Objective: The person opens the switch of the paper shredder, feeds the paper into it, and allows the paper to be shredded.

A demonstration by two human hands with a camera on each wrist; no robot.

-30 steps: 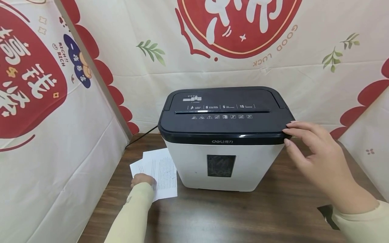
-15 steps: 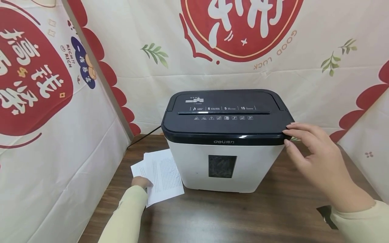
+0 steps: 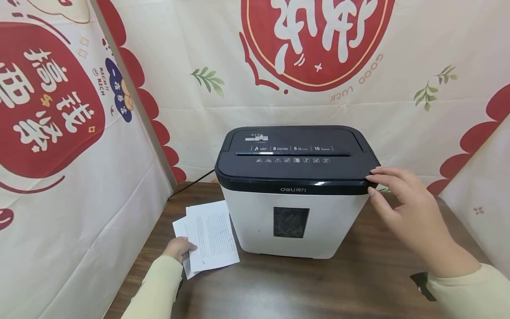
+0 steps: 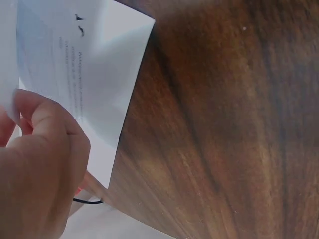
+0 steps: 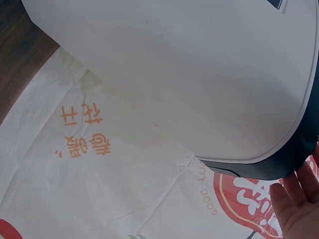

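Fingers of my left hand [image 3: 178, 249] bend inward and pinch a printed sheet [image 3: 213, 239] by its left edge; the page is left of the shredder [image 3: 296, 199], close beside it. Another sheet [image 3: 181, 228] shows from under it, on the wooden table [image 3: 303, 283]. My left sleeve [image 3: 151, 288] slants in from nearest me. A black cord [image 3: 195, 183] leaves the shredder's left side. The shredder stands upright, its window [image 3: 291, 222] facing me. My right hand [image 3: 418, 219] grasps nothing: it is raised at the shredder's right front corner, fingertips against the dark rim, thumb just below them. Compared with a second ago, my left hand has drawn farther left from the shredder, uncovering more of the upper page's print, while my right hand stays at its corner.
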